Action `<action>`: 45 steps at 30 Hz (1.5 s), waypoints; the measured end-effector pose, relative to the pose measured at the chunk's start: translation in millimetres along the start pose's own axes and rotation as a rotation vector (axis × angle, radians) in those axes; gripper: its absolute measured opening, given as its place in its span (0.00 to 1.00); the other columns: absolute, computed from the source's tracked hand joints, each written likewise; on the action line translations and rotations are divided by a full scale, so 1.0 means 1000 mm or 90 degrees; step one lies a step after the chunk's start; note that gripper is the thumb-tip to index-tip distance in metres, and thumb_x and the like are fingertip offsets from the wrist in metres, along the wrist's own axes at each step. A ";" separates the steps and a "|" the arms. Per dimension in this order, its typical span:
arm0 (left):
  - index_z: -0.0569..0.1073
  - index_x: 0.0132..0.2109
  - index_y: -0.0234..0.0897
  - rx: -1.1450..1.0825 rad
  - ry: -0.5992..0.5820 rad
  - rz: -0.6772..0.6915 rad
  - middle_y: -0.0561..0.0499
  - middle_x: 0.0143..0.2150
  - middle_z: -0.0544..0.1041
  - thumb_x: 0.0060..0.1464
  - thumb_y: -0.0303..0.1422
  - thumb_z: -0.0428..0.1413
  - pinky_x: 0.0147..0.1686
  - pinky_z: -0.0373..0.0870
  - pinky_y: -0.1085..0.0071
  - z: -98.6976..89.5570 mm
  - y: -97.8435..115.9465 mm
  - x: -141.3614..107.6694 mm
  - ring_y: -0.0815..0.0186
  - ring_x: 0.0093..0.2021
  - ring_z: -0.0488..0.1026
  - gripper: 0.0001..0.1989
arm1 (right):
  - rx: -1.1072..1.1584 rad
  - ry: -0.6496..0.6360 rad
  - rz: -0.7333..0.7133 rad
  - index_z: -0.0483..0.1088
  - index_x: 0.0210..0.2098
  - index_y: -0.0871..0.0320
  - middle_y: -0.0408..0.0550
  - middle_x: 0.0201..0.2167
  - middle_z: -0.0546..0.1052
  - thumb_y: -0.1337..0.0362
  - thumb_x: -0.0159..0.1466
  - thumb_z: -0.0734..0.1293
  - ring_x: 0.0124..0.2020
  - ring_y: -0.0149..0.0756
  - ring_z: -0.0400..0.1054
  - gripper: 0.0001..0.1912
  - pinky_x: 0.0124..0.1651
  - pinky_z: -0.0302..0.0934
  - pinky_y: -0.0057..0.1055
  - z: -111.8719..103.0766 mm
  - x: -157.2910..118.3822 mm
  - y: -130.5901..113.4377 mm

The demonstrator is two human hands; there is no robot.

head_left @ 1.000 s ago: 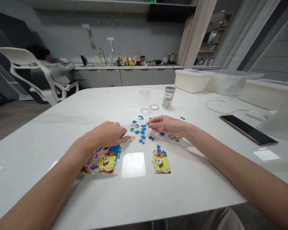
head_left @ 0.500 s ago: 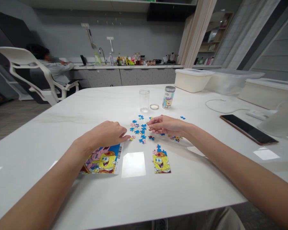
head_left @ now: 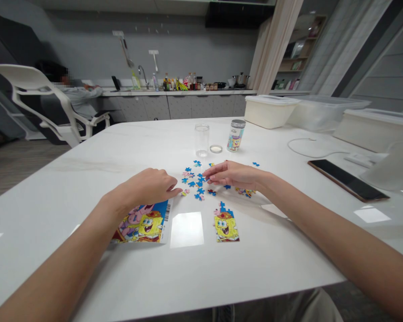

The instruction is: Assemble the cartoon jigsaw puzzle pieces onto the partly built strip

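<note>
My right hand reaches over a scatter of loose blue jigsaw pieces. Its fingers are stretched and slightly apart, the fingertips at or just above the blue pieces; contact is hard to tell. My left hand hovers low or rests at the left, loosely curled, thumb stretched out beside a yellow and pink jigsaw piece. Below that hand lies a cartoon picture sheet, partly covered by the wrist. In front of me is a joined puzzle section with a yellow sponge character.
Behind the pieces stand a clear jar, a round lid and a printed canister. At the right lie a phone and a cable. Storage boxes line the far right. A person sits at the left back.
My right hand's fingers have shifted slightly left over the blue pieces and straightened a little. The left hand has hardly moved.
</note>
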State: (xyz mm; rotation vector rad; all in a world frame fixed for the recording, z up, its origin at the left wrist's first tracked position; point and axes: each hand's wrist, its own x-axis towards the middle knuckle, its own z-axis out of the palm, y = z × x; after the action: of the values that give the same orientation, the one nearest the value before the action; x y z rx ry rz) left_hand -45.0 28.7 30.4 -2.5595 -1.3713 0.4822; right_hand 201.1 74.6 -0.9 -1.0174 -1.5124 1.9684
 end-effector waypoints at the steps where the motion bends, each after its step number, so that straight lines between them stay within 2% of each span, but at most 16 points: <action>1: 0.76 0.31 0.38 -0.002 -0.003 0.000 0.45 0.24 0.75 0.65 0.43 0.43 0.23 0.51 0.68 0.000 0.000 0.000 0.61 0.23 0.71 0.23 | 0.004 -0.002 -0.001 0.78 0.33 0.60 0.47 0.35 0.78 0.76 0.55 0.72 0.39 0.28 0.72 0.08 0.45 0.67 0.22 0.000 0.000 0.000; 6: 0.76 0.32 0.38 0.002 -0.006 0.002 0.44 0.25 0.75 0.65 0.43 0.43 0.24 0.51 0.68 0.000 0.000 -0.001 0.60 0.24 0.72 0.23 | 0.001 0.017 0.006 0.76 0.33 0.61 0.43 0.27 0.76 0.73 0.56 0.73 0.29 0.24 0.69 0.05 0.37 0.66 0.21 -0.004 0.004 0.004; 10: 0.76 0.32 0.38 0.003 -0.011 -0.005 0.45 0.25 0.75 0.65 0.43 0.43 0.24 0.52 0.68 0.001 0.000 0.001 0.60 0.24 0.72 0.23 | -0.006 0.015 0.014 0.75 0.33 0.61 0.44 0.28 0.76 0.73 0.54 0.74 0.28 0.25 0.69 0.07 0.34 0.66 0.22 -0.005 0.004 0.005; 15: 0.76 0.32 0.38 -0.001 -0.011 -0.003 0.45 0.25 0.75 0.65 0.43 0.43 0.24 0.50 0.68 0.001 0.001 0.001 0.61 0.24 0.72 0.22 | -0.003 0.004 0.012 0.76 0.30 0.61 0.43 0.27 0.75 0.75 0.56 0.71 0.26 0.23 0.67 0.04 0.30 0.63 0.19 0.000 0.001 0.001; 19: 0.75 0.31 0.38 -0.002 -0.020 -0.009 0.45 0.25 0.75 0.65 0.43 0.44 0.24 0.49 0.68 0.000 0.001 0.000 0.61 0.24 0.71 0.22 | 0.002 0.010 0.003 0.75 0.32 0.61 0.45 0.31 0.77 0.75 0.55 0.72 0.30 0.23 0.68 0.06 0.32 0.64 0.19 0.003 -0.001 -0.001; 24: 0.76 0.31 0.37 -0.005 -0.022 -0.009 0.44 0.25 0.74 0.65 0.42 0.43 0.24 0.49 0.68 -0.001 0.001 0.000 0.61 0.24 0.70 0.22 | -0.018 0.028 0.019 0.74 0.33 0.60 0.43 0.29 0.76 0.71 0.55 0.74 0.27 0.23 0.68 0.07 0.31 0.64 0.19 -0.001 0.001 0.002; 29: 0.75 0.31 0.37 -0.011 -0.018 -0.006 0.45 0.24 0.73 0.65 0.43 0.44 0.24 0.48 0.68 0.000 0.001 0.000 0.62 0.22 0.69 0.22 | -0.023 0.007 0.006 0.74 0.32 0.60 0.41 0.28 0.75 0.72 0.54 0.74 0.28 0.23 0.68 0.07 0.34 0.65 0.21 -0.004 0.003 0.003; 34: 0.75 0.30 0.38 -0.015 -0.014 -0.006 0.45 0.24 0.73 0.64 0.43 0.44 0.24 0.48 0.68 0.001 -0.001 0.001 0.63 0.22 0.68 0.22 | -0.017 0.001 -0.023 0.74 0.31 0.61 0.44 0.33 0.76 0.76 0.52 0.73 0.33 0.26 0.70 0.09 0.38 0.65 0.22 -0.005 0.004 0.004; 38: 0.74 0.30 0.38 -0.013 -0.015 -0.014 0.46 0.23 0.72 0.64 0.42 0.44 0.24 0.48 0.68 0.000 -0.001 0.001 0.63 0.22 0.68 0.22 | 0.001 0.019 -0.024 0.74 0.31 0.61 0.44 0.32 0.75 0.76 0.52 0.73 0.34 0.26 0.69 0.09 0.39 0.65 0.22 -0.005 0.004 0.005; 45: 0.75 0.30 0.38 -0.020 -0.021 -0.013 0.45 0.24 0.73 0.64 0.43 0.43 0.24 0.49 0.67 0.002 -0.001 0.001 0.62 0.23 0.69 0.22 | 0.004 0.009 -0.021 0.72 0.36 0.59 0.43 0.29 0.72 0.75 0.53 0.72 0.29 0.26 0.65 0.11 0.35 0.64 0.24 -0.002 0.002 0.003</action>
State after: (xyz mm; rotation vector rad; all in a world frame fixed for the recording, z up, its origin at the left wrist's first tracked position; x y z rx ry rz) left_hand -46.5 30.1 28.6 -2.5716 -1.4258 0.5046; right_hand 201.5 76.8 -4.4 -0.9962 -1.5057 1.9381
